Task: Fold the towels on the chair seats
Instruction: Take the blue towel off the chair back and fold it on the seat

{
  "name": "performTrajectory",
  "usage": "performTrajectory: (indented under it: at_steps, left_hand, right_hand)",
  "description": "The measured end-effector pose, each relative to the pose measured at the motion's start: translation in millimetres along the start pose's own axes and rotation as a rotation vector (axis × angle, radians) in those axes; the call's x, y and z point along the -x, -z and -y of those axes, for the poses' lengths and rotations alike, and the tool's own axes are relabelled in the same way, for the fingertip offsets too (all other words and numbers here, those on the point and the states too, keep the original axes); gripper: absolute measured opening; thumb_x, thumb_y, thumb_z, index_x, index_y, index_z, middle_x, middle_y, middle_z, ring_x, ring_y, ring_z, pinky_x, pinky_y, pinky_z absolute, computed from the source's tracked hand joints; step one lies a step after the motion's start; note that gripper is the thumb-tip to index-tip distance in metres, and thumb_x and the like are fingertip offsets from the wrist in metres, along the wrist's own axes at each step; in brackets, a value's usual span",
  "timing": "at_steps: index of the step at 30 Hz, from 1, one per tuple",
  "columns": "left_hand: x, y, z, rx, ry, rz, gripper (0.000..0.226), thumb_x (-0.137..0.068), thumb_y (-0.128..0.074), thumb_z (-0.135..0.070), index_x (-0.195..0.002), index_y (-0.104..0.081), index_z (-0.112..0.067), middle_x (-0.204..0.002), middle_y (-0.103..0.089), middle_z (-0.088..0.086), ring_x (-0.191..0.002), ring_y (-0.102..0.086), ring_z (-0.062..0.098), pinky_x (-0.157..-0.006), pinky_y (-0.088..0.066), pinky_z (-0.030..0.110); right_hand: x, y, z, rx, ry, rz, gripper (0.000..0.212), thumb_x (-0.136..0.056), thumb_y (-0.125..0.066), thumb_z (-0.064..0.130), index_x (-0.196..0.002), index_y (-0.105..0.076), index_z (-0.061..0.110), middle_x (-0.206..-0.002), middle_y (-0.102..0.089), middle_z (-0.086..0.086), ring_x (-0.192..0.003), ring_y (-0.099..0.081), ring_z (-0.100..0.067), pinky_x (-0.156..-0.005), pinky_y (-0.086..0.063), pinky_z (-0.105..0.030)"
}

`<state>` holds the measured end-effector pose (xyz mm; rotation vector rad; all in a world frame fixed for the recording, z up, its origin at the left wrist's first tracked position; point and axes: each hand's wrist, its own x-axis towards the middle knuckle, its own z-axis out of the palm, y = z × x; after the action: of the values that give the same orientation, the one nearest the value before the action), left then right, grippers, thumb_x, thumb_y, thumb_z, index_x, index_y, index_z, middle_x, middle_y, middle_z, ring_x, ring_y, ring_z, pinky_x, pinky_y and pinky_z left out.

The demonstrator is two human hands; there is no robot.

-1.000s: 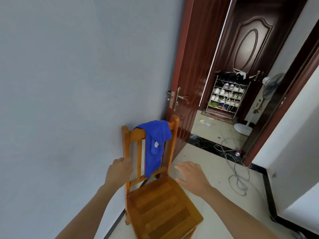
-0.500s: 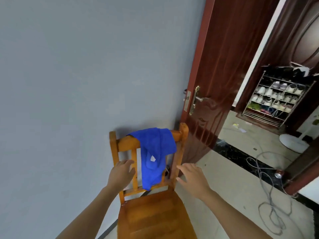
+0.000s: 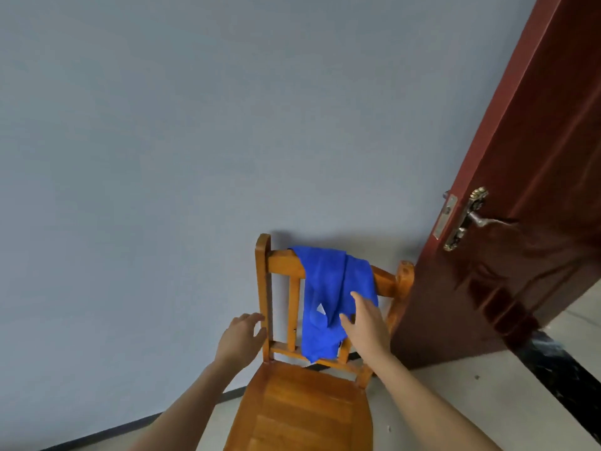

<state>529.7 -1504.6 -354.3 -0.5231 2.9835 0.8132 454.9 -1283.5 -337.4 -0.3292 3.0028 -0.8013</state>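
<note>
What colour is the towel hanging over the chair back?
Bright blue, with a small white tag. The towel shows clearly in the head view, the only one.

Grey wall (image 3: 162,157), dark red door (image 3: 536,190) with brass handle (image 3: 478,219), pale floor (image 3: 487,395).
</note>
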Motion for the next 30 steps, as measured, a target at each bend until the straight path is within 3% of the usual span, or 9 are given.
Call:
performTrajectory:
  at_steps: [3, 6, 11, 15, 20, 23, 26, 28, 30]
  left_hand:
    - [6.8, 18.2, 14.2, -0.013, 0.095, -0.067, 0.036, -0.097, -0.043, -0.032, -0.131, -0.048, -0.022, -0.136, -0.050, 0.000, -0.122, -0.049, 0.017, -0.100, -0.043, 0.028]
    - [16.5, 38.2, 26.4, -0.005, 0.154, -0.129, 0.036, -0.097, -0.044, -0.031, -0.131, -0.048, -0.021, -0.136, -0.051, 0.002, -0.121, -0.049, 0.018, -0.099, -0.043, 0.028]
    - [30.0, 48.2, 47.0, 0.003, 0.208, -0.158, 0.036, -0.096, -0.044, -0.030, -0.130, -0.049, -0.021, -0.131, -0.054, 0.001, -0.120, -0.048, 0.017, -0.096, -0.042, 0.027]
    - [31.5, 56.4, 53.3, 0.001, 0.213, -0.186, 0.036, -0.096, -0.044, -0.031, -0.130, -0.048, -0.022, -0.130, -0.054, 0.000, -0.119, -0.049, 0.016, -0.095, -0.042, 0.026]
    - [31.6, 65.3, 58.8, -0.032, 0.203, -0.199, 0.035, -0.096, -0.044, -0.030, -0.129, -0.050, -0.021, -0.129, -0.055, 0.000, -0.117, -0.051, 0.014, -0.093, -0.042, 0.025]
    - [28.6, 69.7, 50.6, -0.078, 0.125, -0.166, 0.039, -0.094, -0.048, -0.030, -0.133, -0.046, -0.023, -0.134, -0.052, -0.001, -0.120, -0.049, 0.013, -0.096, -0.042, 0.025]
    - [18.2, 67.6, 22.8, -0.091, -0.056, -0.140, 0.060, -0.090, -0.056, -0.032, -0.143, -0.029, -0.025, -0.146, -0.039, -0.002, -0.131, -0.039, 0.016, -0.104, -0.037, 0.026]
    - [12.4, 63.9, -0.8, -0.082, -0.218, -0.130, 0.080, -0.084, -0.063, -0.038, -0.147, -0.016, -0.027, -0.150, -0.029, -0.002, -0.135, -0.031, 0.018, -0.108, -0.032, 0.028]
    - [7.2, 58.0, -22.6, -0.036, -0.345, -0.104, 0.091, -0.078, -0.068, -0.042, -0.148, -0.011, -0.025, -0.152, -0.021, -0.001, -0.137, -0.025, 0.020, -0.111, -0.028, 0.031]
  right_hand:
    - [-19.2, -1.3, 16.3, -0.180, -0.123, -0.039, 0.058, -0.092, -0.055, 0.026, -0.141, -0.031, 0.007, -0.136, -0.049, -0.010, -0.122, -0.049, -0.023, -0.088, -0.046, -0.030]
    - [-35.7, -5.3, 26.8, -0.121, -0.045, -0.078, 0.058, -0.089, -0.059, 0.026, -0.138, -0.034, 0.005, -0.128, -0.053, -0.014, -0.115, -0.054, -0.027, -0.079, -0.050, -0.032]
    - [-60.4, -8.6, 42.9, -0.130, -0.062, -0.113, 0.067, -0.089, -0.060, 0.024, -0.144, -0.025, 0.007, -0.129, -0.046, -0.021, -0.108, -0.055, -0.032, -0.069, -0.049, -0.031]
    - [-70.6, -12.9, 52.8, -0.134, -0.036, -0.130, 0.055, -0.090, -0.055, 0.007, -0.140, -0.032, 0.006, -0.124, -0.044, -0.022, -0.098, -0.057, -0.032, -0.065, -0.049, -0.031]
    - [-73.9, -3.7, 63.0, -0.137, 0.090, -0.205, 0.041, -0.089, -0.047, -0.003, -0.130, -0.047, 0.002, -0.116, -0.057, -0.019, -0.103, -0.057, -0.032, -0.070, -0.047, -0.029]
    - [-64.1, 16.1, 75.2, -0.266, 0.171, -0.132, 0.030, -0.090, -0.045, -0.004, -0.116, -0.058, 0.002, -0.107, -0.063, -0.014, -0.097, -0.060, -0.027, -0.070, -0.043, -0.019]
    - [-53.7, 58.9, 86.6, -0.398, 0.238, 0.028, 0.028, -0.084, -0.047, -0.009, -0.093, -0.062, 0.013, -0.089, -0.062, -0.004, -0.082, -0.056, -0.017, -0.061, -0.040, -0.004]
    - [-41.5, 88.5, 96.0, -0.406, 0.286, 0.069, 0.032, -0.081, -0.049, -0.011, -0.077, -0.058, 0.019, -0.080, -0.060, 0.004, -0.075, -0.055, -0.013, -0.062, -0.040, -0.004]
    - [-26.9, 108.0, 102.9, -0.385, 0.318, 0.070, 0.038, -0.080, -0.051, -0.010, -0.068, -0.056, 0.026, -0.074, -0.059, 0.009, -0.070, -0.055, -0.006, -0.064, -0.041, -0.013]
